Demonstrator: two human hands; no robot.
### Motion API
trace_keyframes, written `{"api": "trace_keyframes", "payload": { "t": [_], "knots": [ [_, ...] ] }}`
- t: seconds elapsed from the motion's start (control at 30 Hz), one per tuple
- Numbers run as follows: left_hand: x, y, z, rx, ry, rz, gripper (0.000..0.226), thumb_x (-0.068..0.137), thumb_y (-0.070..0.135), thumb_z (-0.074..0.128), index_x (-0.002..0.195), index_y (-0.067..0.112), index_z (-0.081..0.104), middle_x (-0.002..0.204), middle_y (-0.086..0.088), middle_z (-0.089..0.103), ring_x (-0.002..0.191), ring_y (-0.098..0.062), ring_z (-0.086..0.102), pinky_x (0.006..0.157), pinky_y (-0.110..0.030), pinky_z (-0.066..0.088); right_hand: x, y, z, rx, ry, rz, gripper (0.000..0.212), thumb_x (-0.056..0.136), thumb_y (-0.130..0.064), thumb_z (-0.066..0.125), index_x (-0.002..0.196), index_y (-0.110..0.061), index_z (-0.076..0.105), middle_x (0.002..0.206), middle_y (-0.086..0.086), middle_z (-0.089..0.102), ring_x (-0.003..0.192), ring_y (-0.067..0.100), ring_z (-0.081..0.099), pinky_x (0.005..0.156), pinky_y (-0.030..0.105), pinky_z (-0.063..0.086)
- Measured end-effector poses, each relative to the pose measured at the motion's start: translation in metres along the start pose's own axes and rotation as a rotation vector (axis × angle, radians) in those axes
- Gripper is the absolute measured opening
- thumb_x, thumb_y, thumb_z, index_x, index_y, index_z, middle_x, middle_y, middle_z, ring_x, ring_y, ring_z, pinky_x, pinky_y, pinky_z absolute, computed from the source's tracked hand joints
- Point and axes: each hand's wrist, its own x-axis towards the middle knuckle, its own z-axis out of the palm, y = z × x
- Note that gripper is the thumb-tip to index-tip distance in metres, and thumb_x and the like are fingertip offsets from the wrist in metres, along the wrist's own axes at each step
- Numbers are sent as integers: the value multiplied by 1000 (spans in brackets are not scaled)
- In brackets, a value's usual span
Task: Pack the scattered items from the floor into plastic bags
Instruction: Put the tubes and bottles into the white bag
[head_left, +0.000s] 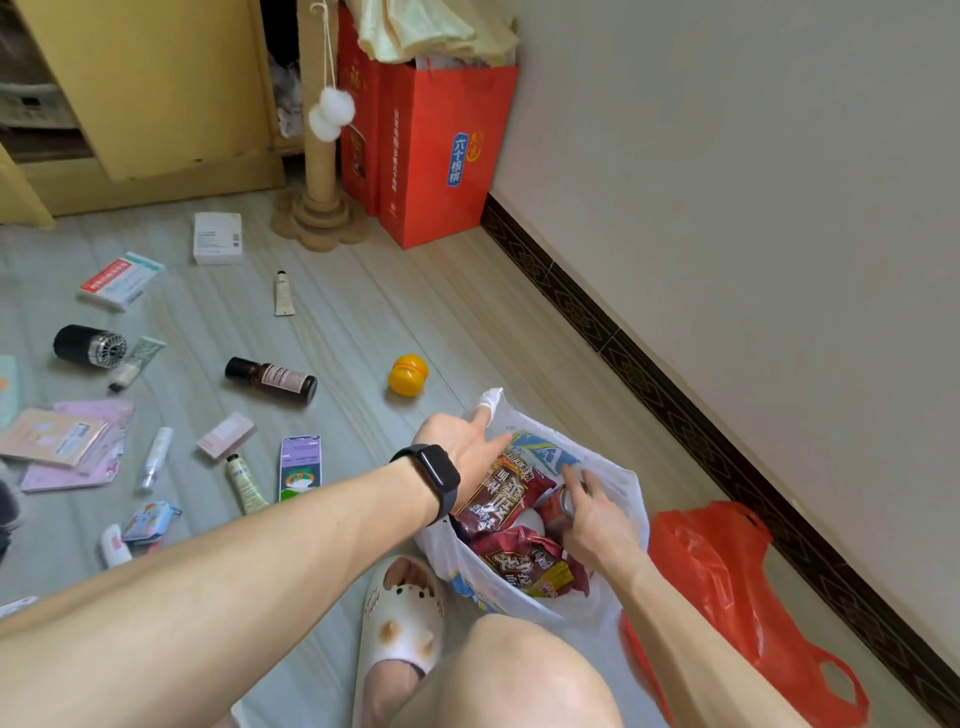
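- Crouching on a pale floor, a person packs a white plastic bag that stands open against a knee and a cream slipper.
- The left hand, with a black watch on its wrist, grips the bag's near rim, one handle loop draped over a finger.
- The right hand reaches inside the bag, its fingers curled around a red can.
- Dark red snack packets already fill much of the bag, beside the can.
- An orange plastic bag lies flat on the floor just right of the white one, close to the wall's dark skirting.
- Unpacked items lie scattered to the left: a yellow capsule nearest the bag, a brown bottle on its side, a purple packet, a pink box and a cream tube.
- Farther off lie a black cylinder, a red-and-white box, a white box and a small pale tube.
- Red gift bags and a cardboard post stand in the corner.
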Motion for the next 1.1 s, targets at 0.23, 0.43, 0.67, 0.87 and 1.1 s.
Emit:
{"api": "trace_keyframes", "payload": {
  "t": [0.23,0.43,0.67,0.87,1.1],
  "knots": [
    [2,-8,-5,-46,-24,-1,46,95,25,51,140,28,43,158,-14,21,100,-24,67,58,-28,36,-36,26,-6,-277,443,-32,63,55,-4,68,116,-18,61,139,17,52,114,39,50,79,44,42],
    [1,-9,-6,-196,17,-63,45,91,21,50,136,25,45,140,-6,45,104,-28,64,65,-31,39,-69,36,-22,39,157,307,55,78,-8,44,128,-30,42,119,13,57,99,36,59,75,36,46],
    [-2,-7,-29,-520,138,-155,89,80,14,51,157,22,6,148,-5,44,112,-34,58,77,-35,47,-67,28,-123,1060,446,438,27,81,-5,55,90,-28,67,79,-2,73,60,11,62,57,26,44],
    [-9,-32,-31,-749,49,-82,80,80,-1,48,154,21,27,154,-8,37,137,-25,40,107,-27,38,-68,15,-103,981,348,343,31,81,-10,51,87,-35,68,99,-14,69,86,14,68,75,35,57],
    [-16,-26,-14,-547,-68,-48,76,83,6,49,151,32,27,144,-8,47,123,-29,53,94,-37,51,-84,16,-97,683,157,281,33,78,-18,53,94,-45,62,95,-17,69,94,13,64,82,30,53]
  ]
}}
